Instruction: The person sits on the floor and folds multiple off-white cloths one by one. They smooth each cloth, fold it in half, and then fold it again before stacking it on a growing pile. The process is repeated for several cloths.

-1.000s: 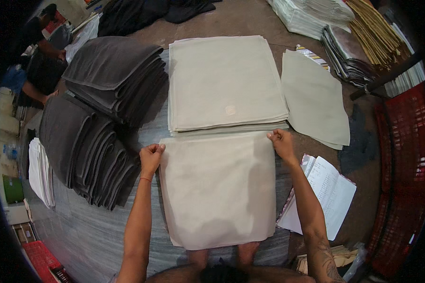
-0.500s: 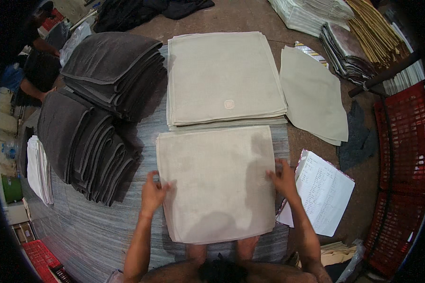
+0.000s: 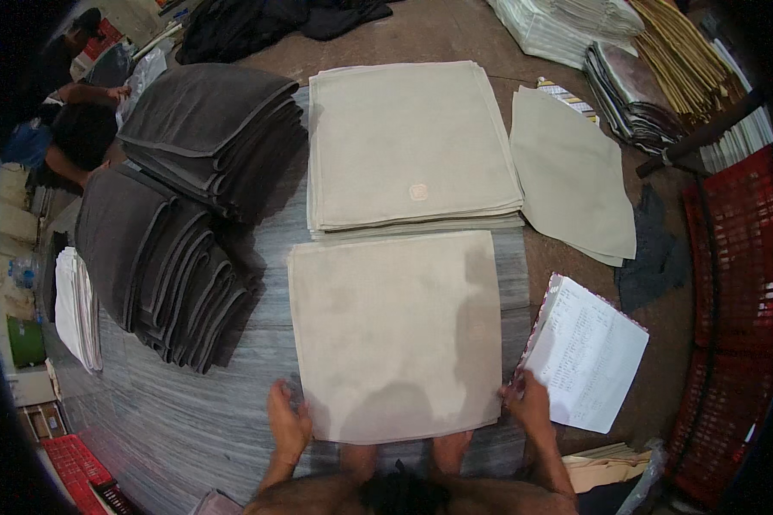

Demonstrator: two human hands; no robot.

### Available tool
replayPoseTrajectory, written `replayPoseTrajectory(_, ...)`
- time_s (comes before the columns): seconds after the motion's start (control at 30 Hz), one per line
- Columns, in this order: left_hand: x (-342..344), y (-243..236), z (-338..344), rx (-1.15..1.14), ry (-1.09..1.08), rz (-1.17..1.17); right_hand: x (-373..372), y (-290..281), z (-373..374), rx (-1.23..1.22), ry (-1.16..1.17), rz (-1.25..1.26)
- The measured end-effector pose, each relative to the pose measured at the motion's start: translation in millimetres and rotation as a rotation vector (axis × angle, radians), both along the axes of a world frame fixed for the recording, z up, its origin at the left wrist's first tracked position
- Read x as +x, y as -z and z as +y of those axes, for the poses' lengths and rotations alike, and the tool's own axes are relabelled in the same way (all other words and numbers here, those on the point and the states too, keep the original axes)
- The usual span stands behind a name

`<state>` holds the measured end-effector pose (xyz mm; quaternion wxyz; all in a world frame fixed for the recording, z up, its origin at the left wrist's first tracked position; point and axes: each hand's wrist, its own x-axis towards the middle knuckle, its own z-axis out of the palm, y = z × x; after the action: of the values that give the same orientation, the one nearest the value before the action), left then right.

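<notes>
At far left of the grey striped floor (image 3: 172, 412): two leaning stacks of dark grey folded cloths (image 3: 167, 275), untouched. Just beside them, at the near edge: left hand (image 3: 289, 422) flat, fingers spread, resting on the lower left corner of the beige cloth square (image 3: 395, 335); pressing rather than gripping, as far as the fisheye rim allows. At centre: the square spread flat and smooth, its far edge just short of the finished beige stack (image 3: 412, 146), not yet on it. At the lower right corner: right hand (image 3: 528, 403) likewise laid on the cloth edge, fingers partly curled, nothing clearly enclosed. Just right of that hand: white written sheet (image 3: 588, 352), touching or nearly touching the cloth. Further right: a single loose beige piece (image 3: 575, 172), well apart, and a red crate (image 3: 734, 283).

Judged progress: smoothing about complete; transfer to the stack outstanding; loose piece at right unprocessed.

Against one second earlier: hands then at the far corners of the square, pinching them; now down at the near corners and flat. Cloth flatter, position little altered. Stacks unchanged.
</notes>
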<state>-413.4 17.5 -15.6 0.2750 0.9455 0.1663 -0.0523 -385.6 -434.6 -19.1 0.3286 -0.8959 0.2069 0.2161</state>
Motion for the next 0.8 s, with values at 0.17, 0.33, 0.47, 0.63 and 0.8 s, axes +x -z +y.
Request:
replayPoseTrajectory(0.17, 188, -25, -39, -0.14, 0.407, -0.389, 150, -12, 10, -0.06, -0.281, -0.643)
replayPoseTrajectory(0.33, 332, -29, -83, -0.027, 0.683, -0.433, 295, -18, 51, 0.015, -0.575, -0.829)
replayPoseTrajectory(0.47, 362, -1, -66, 0.057, 0.792, -0.351, 336, -4, 59, -0.057, -0.696, -0.697)
replayPoseTrajectory(0.63, 375, -14, -68, -0.14, 0.792, -0.275, 349, 2, 45, 0.03, -0.653, -0.584)
replayPoseTrajectory(0.8, 389, -10, -59, -0.192, 0.539, -0.067, 350, -3, 56, 0.034, -0.631, -0.619)
